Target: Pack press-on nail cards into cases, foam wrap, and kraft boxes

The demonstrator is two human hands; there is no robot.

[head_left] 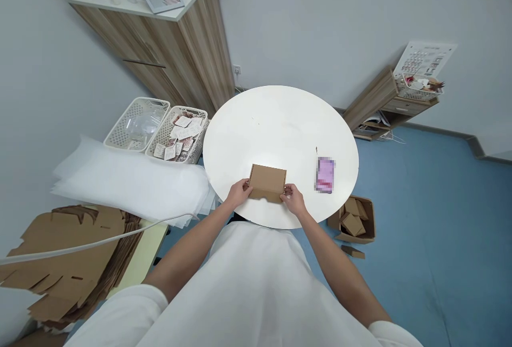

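A small brown cardboard box point(268, 180), its lid down, sits near the front edge of the round white table point(280, 117). At its left front corner, my left hand point(240, 192) grips the side with bent fingers. My right hand point(294, 198) holds the opposite corner, thumb at the front and fingers curled along the side. Both hands touch the box; parts of the fingers are hidden by it. To the right on the table lies a blurred purple and pink rectangular item point(325, 175), apart from my hands.
Left of the table are two white baskets point(176, 136), white foam sheets point(132, 181) and stacked flat cardboard point(72, 251). A white cable point(100, 241) crosses there. Right, on the blue floor, stands a carton point(370, 221) of small boxes. A wooden cabinet point(200, 42) stands behind.
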